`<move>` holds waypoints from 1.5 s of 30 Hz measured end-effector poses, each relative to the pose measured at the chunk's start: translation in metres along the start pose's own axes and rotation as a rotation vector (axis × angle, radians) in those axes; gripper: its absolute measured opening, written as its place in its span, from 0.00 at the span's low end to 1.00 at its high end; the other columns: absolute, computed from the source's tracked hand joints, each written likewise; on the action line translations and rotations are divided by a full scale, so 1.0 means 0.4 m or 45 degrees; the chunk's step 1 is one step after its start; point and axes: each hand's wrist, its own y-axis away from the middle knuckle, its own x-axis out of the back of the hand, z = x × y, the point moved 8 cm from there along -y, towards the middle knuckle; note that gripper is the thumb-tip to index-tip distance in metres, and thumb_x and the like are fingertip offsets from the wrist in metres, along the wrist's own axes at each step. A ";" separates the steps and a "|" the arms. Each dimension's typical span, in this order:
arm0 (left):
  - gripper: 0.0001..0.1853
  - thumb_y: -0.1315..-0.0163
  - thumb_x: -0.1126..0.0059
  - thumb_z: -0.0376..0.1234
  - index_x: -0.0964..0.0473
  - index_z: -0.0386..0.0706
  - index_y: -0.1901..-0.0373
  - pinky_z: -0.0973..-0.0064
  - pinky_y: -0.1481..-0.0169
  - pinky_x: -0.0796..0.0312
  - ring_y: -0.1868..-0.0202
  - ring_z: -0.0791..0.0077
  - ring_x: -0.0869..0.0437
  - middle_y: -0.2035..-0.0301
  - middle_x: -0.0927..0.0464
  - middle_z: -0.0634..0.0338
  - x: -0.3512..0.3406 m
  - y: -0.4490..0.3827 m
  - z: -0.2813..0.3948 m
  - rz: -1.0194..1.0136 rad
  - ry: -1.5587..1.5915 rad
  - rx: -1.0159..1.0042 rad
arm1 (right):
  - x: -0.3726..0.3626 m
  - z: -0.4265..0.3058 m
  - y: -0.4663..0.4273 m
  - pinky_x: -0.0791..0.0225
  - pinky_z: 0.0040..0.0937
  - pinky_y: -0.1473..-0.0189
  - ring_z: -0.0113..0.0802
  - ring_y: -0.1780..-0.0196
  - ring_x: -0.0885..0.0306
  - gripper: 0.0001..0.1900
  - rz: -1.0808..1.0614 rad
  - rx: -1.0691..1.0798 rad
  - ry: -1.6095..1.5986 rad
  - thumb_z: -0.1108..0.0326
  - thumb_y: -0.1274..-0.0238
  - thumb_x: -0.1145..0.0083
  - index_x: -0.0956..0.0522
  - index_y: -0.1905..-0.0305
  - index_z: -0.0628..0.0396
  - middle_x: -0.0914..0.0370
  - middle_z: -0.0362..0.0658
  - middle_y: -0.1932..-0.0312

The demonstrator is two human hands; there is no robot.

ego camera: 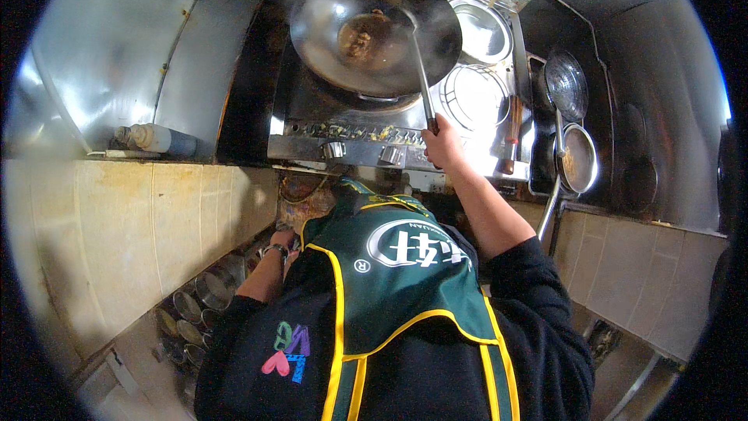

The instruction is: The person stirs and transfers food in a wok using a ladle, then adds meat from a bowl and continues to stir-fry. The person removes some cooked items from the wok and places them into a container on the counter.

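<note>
My right hand (445,143) grips the dark handle end of a long metal ladle (422,70). The ladle's far end reaches into a large dark wok (315,29) on the stove (304,146). At the bottom of the wok lies some brown food with liquid (359,44), with haze over it. Down by my left hip is my left hand (283,240), partly hidden by the apron (403,286); its fingers are too obscured to tell whether they hold anything. Several round metal containers (213,289) stand low, near my left forearm.
Right of the wok are a metal pot (507,41) and a wire ring rack (507,96). A wooden-handled tool (513,134) lies at the stove's right edge. Farther right are a perforated strainer (565,85) and a round metal vessel (579,166). A plastic bottle (158,139) lies on the left ledge.
</note>
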 end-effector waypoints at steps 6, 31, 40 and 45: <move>0.15 0.33 0.48 0.43 0.21 0.46 0.51 0.54 0.48 0.24 0.50 0.52 0.17 0.51 0.19 0.53 -0.144 -0.012 -0.038 0.028 0.157 0.135 | 0.048 -0.062 0.001 0.34 0.34 0.80 0.30 0.80 0.26 0.11 -0.056 -0.051 -0.218 0.68 0.38 0.43 0.26 0.54 0.61 0.26 0.43 0.79; 0.22 0.60 0.23 0.37 0.18 0.42 0.60 0.60 0.57 0.21 0.58 0.56 0.13 0.61 0.15 0.52 -0.071 -0.026 -0.041 -0.068 -0.296 -0.108 | 0.295 -0.050 0.216 0.26 0.42 0.50 0.52 0.53 0.19 0.29 0.027 0.311 0.641 0.80 0.46 0.46 0.27 0.35 0.52 0.21 0.56 0.54; 0.27 0.38 0.39 0.50 0.22 0.29 0.61 0.60 0.75 0.25 0.68 0.58 0.14 0.72 0.19 0.48 0.229 0.104 0.006 0.457 1.615 0.589 | 0.102 0.019 0.151 0.29 0.47 0.44 0.57 0.46 0.22 0.29 0.051 0.131 0.247 0.74 0.44 0.42 0.31 0.34 0.59 0.22 0.60 0.47; 0.18 0.36 0.40 0.39 0.21 0.29 0.61 0.70 0.72 0.21 0.72 0.65 0.13 0.67 0.15 0.52 0.542 0.175 0.221 0.559 1.721 -0.050 | 0.041 0.118 0.232 0.27 0.53 0.52 0.63 0.55 0.20 0.29 -0.039 0.002 0.228 0.63 0.41 0.43 0.35 0.35 0.59 0.19 0.62 0.59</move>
